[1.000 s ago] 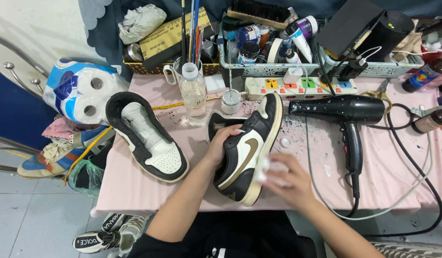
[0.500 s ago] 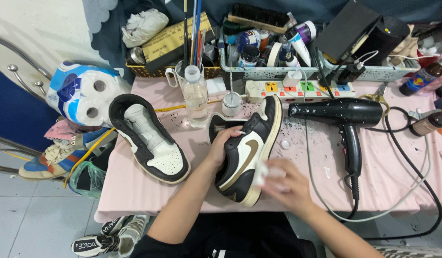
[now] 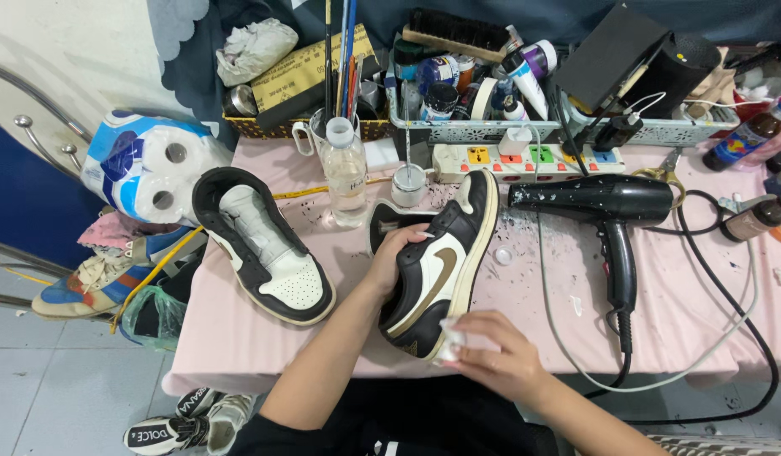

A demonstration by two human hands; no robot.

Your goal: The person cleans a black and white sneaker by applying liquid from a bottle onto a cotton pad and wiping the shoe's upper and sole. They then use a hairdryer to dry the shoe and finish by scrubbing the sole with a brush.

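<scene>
Two bare hands at work on one black, white and tan sneaker [image 3: 437, 270], tipped on its side on the pink table [image 3: 677, 329], just left of the black hair dryer [image 3: 606, 203]. Left hand [image 3: 397, 253] curled over the sneaker's collar, fingers wrapped round its upper edge, gripping it steady. Right hand [image 3: 496, 359] closed on a small white cloth [image 3: 452, 336], pressed against the sole edge near the toe, at the end of the sneaker furthest from the hair dryer's barrel.

Left of the held sneaker, lying sole-down and apart from it, a second matching sneaker [image 3: 264, 245] with its mouth open upward. Between the two shoes, further back, a clear plastic bottle [image 3: 346, 173] standing upright, and just right of it a small clear cup [image 3: 408, 186]. Behind the hair dryer, a white power strip [image 3: 526, 158] with coloured switches; behind that, a pale basket [image 3: 526, 127] crowded with tubes and bottles. Hair dryer's black cable looping over the table's right part and off the front edge. Dark flecks scattered over the table round the sneaker's heel. Far left of everything, beyond the table's edge, a pack of toilet rolls [image 3: 150, 173] in blue and white wrap, with worn shoes on the floor below.
</scene>
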